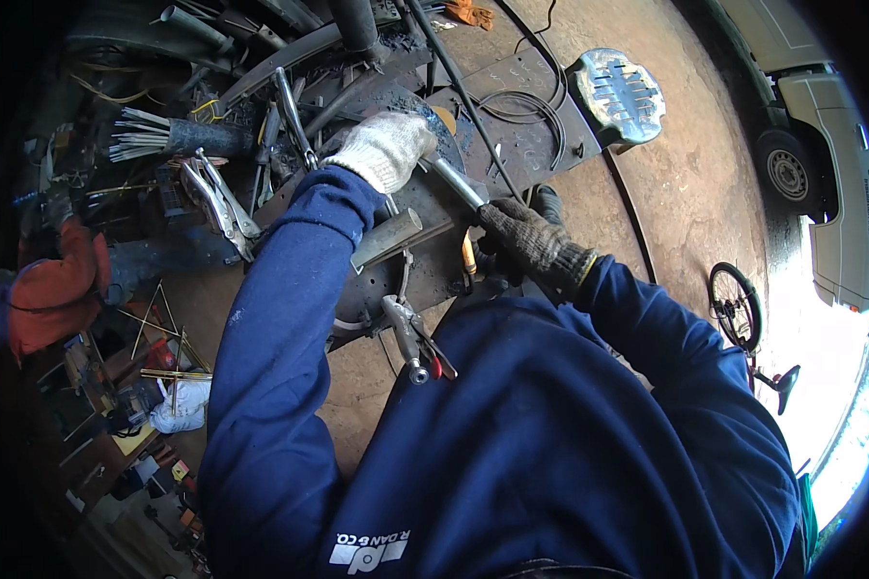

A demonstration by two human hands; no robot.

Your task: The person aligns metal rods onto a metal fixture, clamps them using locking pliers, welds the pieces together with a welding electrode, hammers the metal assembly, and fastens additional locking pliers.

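Note:
My left hand (384,151), in a white knit glove, is closed at the upper end of a silver metal tube (459,183); its fingertips are partly hidden. Around the lower end of that tube, my right hand (534,237) is wrapped in a dark grey-brown glove. The tube slants over a dark metal worktable (521,82). Below my left wrist lies a short grey pipe piece (390,239). Locking pliers (415,338) hang at the table's near edge, close to my body. A yellowish disc (445,120) shows beside my left glove.
Left of my arm are more locking pliers (220,207) and a canister of thin rods (179,136). A cable coil (541,118) lies on the tabletop, with a worn blue stool (618,95) beyond it. Farther right are a bicycle (734,304) and a parked vehicle (826,174).

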